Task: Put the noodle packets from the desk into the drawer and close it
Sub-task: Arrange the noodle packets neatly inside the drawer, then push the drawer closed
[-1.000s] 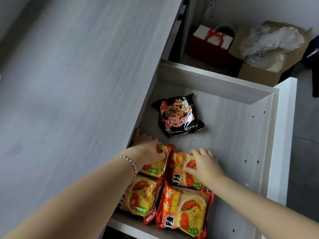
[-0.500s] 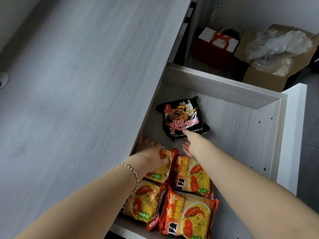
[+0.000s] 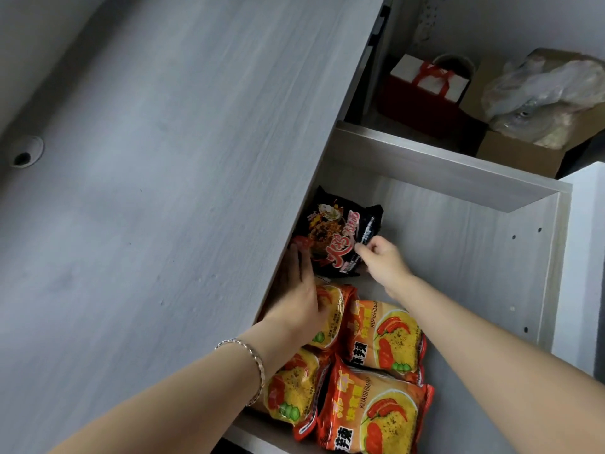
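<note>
Your drawer (image 3: 458, 257) is standing open to the right of the grey worktop (image 3: 163, 191), and all the noodle packets in view are lying inside it. Your right hand (image 3: 384, 262) is pinching the right edge of the black noodle packet (image 3: 340, 237) between thumb and fingertips; the packet is tilting against the drawer's left side, partly tucked under the worktop edge. Your left hand (image 3: 301, 299) is reaching flat along that left side, fingers extended and unclenched, with the fingertips touching the black packet's near left corner and the palm resting over the far left orange packet (image 3: 330, 319). A bracelet (image 3: 252, 362) is sitting on that wrist. Just right of it, the second orange packet (image 3: 386, 339) is lying face up. Two more are lying at the near end: the near left orange packet (image 3: 294, 391), partly hidden by your forearm, and the near right orange packet (image 3: 373, 417), overlapping the edge of the one behind it. The right half of the drawer floor is showing bare. Beyond the drawer's far wall, a red gift bag (image 3: 422, 93) and a cardboard box (image 3: 523, 155) holding crumpled plastic are sitting on the floor.
</note>
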